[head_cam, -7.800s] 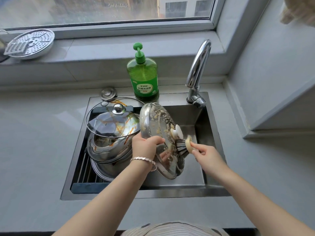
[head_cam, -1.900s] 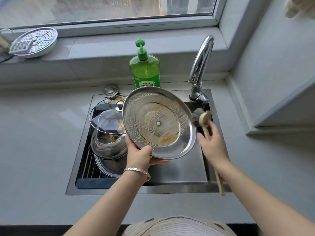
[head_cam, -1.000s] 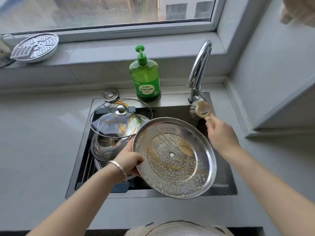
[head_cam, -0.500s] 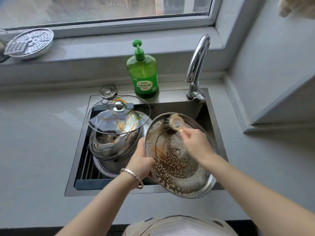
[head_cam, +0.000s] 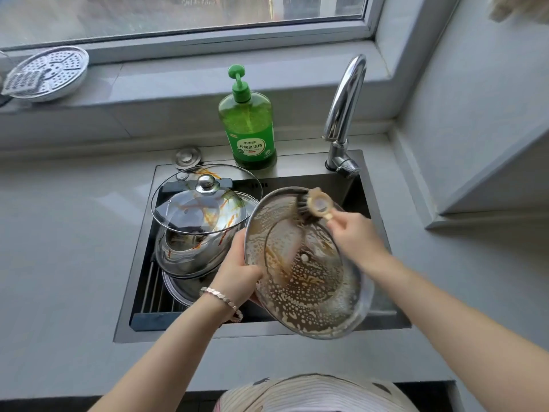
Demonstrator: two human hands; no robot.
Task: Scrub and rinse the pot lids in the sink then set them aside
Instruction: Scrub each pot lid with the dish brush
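Note:
A steel pot lid [head_cam: 309,281] is tilted over the sink [head_cam: 383,322] with its sudsy, brown-streaked underside towards me. My left hand [head_cam: 237,266] grips its left rim. My right hand [head_cam: 353,239] holds a round-headed dish brush [head_cam: 315,205] whose bristles press on the lid's upper inner edge. A glass lid [head_cam: 205,200] with a steel knob and orange smears lies on top of stacked steel lids [head_cam: 190,257] in the left half of the sink.
A green dish soap bottle [head_cam: 248,129] stands behind the sink, the tap [head_cam: 341,114] at its right, a small steel stopper [head_cam: 187,157] at its left. A perforated steamer plate [head_cam: 44,74] rests on the window sill. Grey counter surrounds the sink.
The lid was turned underside up and lowered over the sink. The brush went from the tap onto the lid's inside and now scrubs at its top rim.

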